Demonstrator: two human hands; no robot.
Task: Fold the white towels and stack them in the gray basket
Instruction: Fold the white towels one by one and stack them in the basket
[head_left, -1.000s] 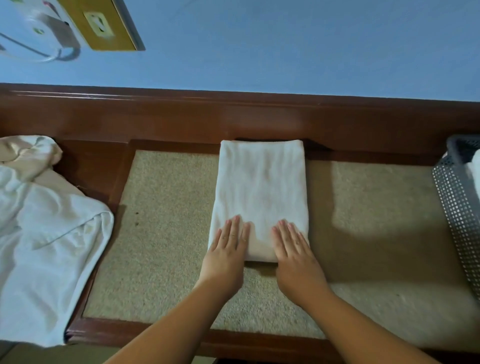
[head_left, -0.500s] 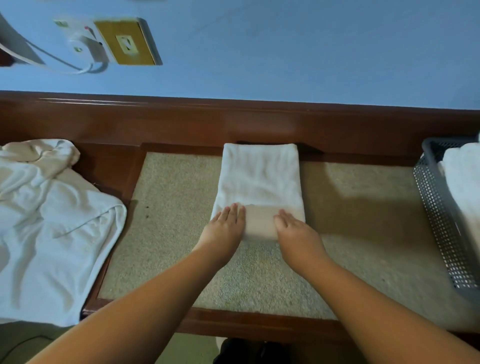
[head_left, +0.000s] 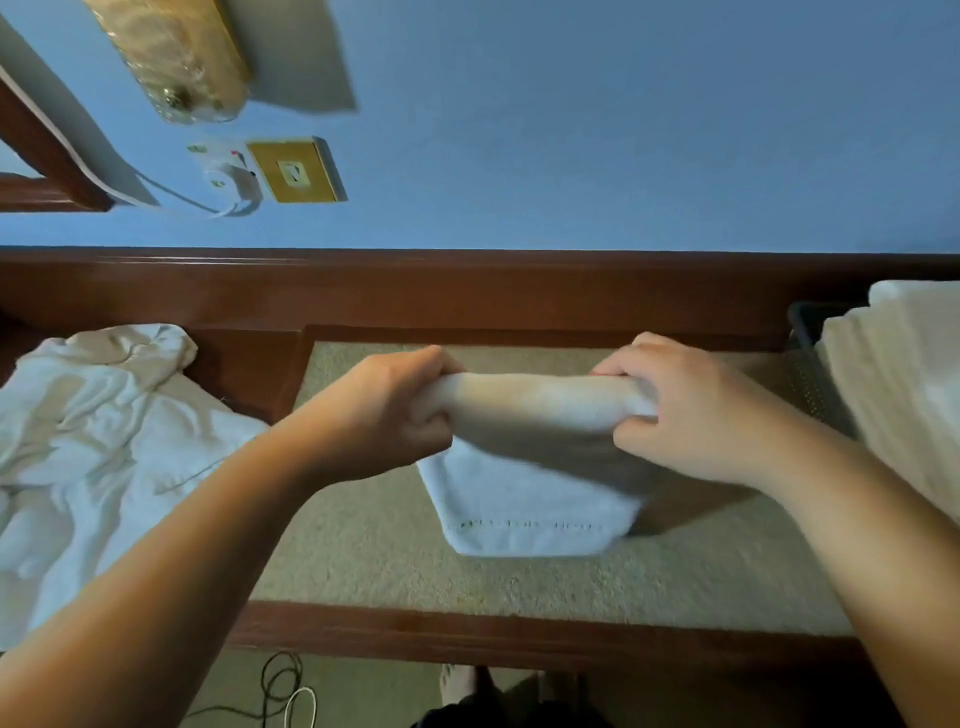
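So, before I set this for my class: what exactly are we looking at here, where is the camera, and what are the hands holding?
There is no machine here. A camera worn on a person's head looks down at their own two bare hands. The left hand and right hand each grip one end of a folded white towel, lifted above a beige mat set in a wooden table. Unfolded white towels lie in a heap on the left. On the right, a gray basket, only partly in view, holds folded towels.
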